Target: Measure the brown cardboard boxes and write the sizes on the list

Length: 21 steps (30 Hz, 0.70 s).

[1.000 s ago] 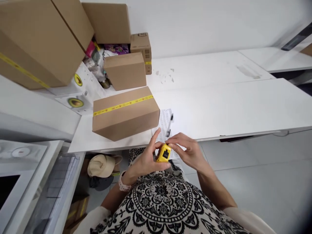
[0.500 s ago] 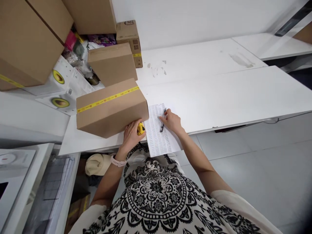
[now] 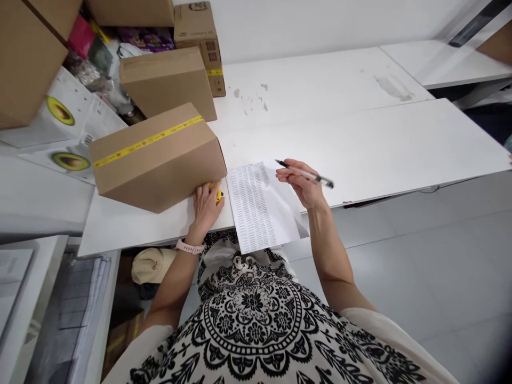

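Pen (image 3: 306, 173) in right grip (image 3: 303, 188), long axis slanting, pointing left.

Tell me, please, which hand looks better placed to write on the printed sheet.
Probably the right hand: it holds the pen near the printed sheet, while the left hand covers part of the yellow tape measure.

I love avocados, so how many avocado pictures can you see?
2. The upper avocado picture is on white packaging at the left; the lower avocado picture is just left of the yellow-taped box beside the left hand. Others may be hidden.
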### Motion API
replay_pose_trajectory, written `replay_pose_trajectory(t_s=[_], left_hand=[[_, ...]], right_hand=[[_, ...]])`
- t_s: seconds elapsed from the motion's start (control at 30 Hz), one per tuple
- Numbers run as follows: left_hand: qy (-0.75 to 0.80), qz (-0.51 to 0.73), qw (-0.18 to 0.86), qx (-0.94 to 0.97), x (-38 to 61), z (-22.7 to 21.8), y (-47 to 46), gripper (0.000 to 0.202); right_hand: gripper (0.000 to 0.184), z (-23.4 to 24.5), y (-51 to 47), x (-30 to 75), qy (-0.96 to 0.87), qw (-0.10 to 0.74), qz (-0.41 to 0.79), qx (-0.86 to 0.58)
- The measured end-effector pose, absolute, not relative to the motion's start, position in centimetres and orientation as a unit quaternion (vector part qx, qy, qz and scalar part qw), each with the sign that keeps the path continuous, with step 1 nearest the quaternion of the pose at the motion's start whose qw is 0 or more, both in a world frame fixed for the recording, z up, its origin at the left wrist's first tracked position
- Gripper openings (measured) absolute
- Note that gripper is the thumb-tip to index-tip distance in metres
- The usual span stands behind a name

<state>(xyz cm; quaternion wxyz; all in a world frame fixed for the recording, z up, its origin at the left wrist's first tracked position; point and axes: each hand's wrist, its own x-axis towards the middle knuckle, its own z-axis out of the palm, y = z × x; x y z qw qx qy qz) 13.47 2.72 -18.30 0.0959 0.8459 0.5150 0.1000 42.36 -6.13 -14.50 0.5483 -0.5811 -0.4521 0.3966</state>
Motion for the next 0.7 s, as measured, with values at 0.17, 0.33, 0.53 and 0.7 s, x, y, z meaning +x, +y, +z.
replay_pose_trajectory(t_s=[0.17, 0.33, 0.53, 0.7], left_hand=[[0.518, 0.153, 0.078, 0.838, 14.9, -18.0, 1.4, 0.053], [0.369, 0.169, 0.192, 0.894, 18.5, -18.3, -0.9, 0.052], [0.297, 0.048, 0.17, 0.938, 21.5, -20.4, -1.5, 0.066], [0.305, 0.041, 0.134, 0.942, 21.7, -20.9, -1.0, 0.065]], right_hand=[[0.05, -15.8, -5.6, 41.4, -0.431, 0.547, 0.344, -0.63], [0.07, -18.6, -3.4, 40.7, -0.381, 0.59, 0.43, -0.567], [0.052, -21.5, -1.9, 40.7, -0.387, 0.59, 0.444, -0.552], [0.042, -22.5, -1.7, 40.6, -0.407, 0.605, 0.346, -0.591]])
